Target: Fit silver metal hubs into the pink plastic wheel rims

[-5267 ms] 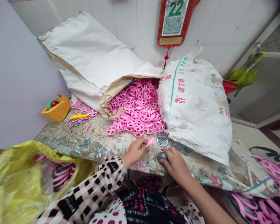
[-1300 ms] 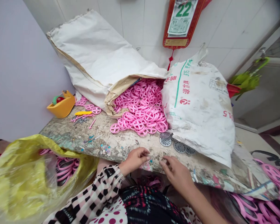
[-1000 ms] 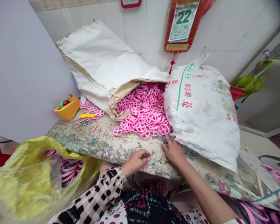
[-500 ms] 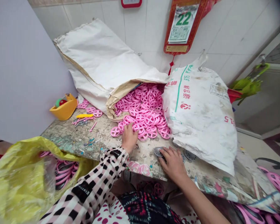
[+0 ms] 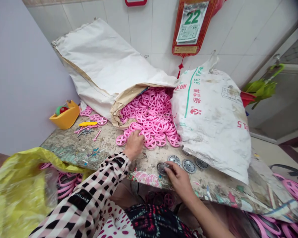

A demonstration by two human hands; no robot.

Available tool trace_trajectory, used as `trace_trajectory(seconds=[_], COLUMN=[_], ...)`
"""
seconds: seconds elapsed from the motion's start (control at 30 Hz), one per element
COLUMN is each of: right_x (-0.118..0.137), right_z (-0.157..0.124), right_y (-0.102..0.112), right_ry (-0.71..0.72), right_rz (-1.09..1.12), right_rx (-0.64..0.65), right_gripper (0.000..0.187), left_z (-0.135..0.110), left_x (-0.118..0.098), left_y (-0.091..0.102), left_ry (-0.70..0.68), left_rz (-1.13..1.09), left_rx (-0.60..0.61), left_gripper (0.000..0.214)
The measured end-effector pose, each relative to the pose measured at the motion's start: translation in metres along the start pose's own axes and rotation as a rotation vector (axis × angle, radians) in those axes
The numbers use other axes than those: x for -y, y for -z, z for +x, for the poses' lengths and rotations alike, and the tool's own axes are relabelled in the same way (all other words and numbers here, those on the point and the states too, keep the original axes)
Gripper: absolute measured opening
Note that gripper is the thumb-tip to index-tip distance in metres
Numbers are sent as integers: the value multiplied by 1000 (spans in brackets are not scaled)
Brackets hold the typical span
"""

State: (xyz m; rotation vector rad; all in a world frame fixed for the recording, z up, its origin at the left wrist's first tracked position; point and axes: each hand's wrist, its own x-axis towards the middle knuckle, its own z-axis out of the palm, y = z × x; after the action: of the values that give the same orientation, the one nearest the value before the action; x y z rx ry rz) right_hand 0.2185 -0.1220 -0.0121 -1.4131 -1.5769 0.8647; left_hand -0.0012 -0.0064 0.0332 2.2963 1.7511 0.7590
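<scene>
A heap of pink wheel rims [image 5: 152, 119] with cross spokes spills from a white sack [image 5: 114, 59] onto the worn table [image 5: 72, 145]. My left hand [image 5: 134, 145] is at the heap's front edge, its fingers curled onto a pink rim they partly hide. Nearer the table's front edge, my right hand [image 5: 178, 178] pinches a grey wheel disc [image 5: 162, 168] between thumb and fingers, low over the tabletop. Just beyond that hand lie several more grey discs [image 5: 189, 166], one partly under the full white bag [image 5: 213, 125].
Left on the table are a yellow tape dispenser [image 5: 66, 117], a yellow-handled cutter [image 5: 87, 124] and small grey pins [image 5: 84, 132]. A yellow bag [image 5: 22, 185] with pink and black rings stands lower left. More pink rings [image 5: 265, 224] lie lower right.
My right hand has drawn a grey disc toward me and to the left, uncovering other discs. My left hand stays at the heap, its fingers more curled. The view has shifted slightly.
</scene>
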Motion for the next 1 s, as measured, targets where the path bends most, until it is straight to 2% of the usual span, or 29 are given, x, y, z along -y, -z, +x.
trace_trajectory(seconds=[0.07,0.13,0.23,0.33,0.43,0.53,0.6,0.7,0.9,0.97,1.0], right_x=[5,16,36,48,48,43,42,42,33,26,23], right_z=[5,12,17,13,5,1,1,3,-1,-7,-11], right_y=[2,6,8,4,0,2,5,8,2,2,4], right_ry=[-97,-111,-24,121,195,122,56,-4,-34,-46,-50], right_rz=[143,253,247,39,-103,-74,-1,79,165,150,118], right_rx=[-83,-161,-253,-272,-275,-247,-140,17,-5,63,123], right_gripper=[34,36,31,24,23,37,41,32,23,22,22], left_z=[-8,-21,-48,-71,-80,-81,-80,-81,-86,-88,-89], left_x=[-8,-24,-54,-78,-86,-85,-85,-88,-88,-82,-77], left_y=[4,4,-2,-7,-6,-1,1,1,-10,-10,-10], left_ry=[67,234,535,703,738,748,737,705,683,650,626], left_rz=[-257,-718,-1411,-1716,-1744,-1712,-1697,-1634,-1488,-1400,-1356], left_rx=[-72,-64,177,275,281,306,316,317,274,336,406], left_gripper=[8,11,23,34,37,35,35,34,32,31,31])
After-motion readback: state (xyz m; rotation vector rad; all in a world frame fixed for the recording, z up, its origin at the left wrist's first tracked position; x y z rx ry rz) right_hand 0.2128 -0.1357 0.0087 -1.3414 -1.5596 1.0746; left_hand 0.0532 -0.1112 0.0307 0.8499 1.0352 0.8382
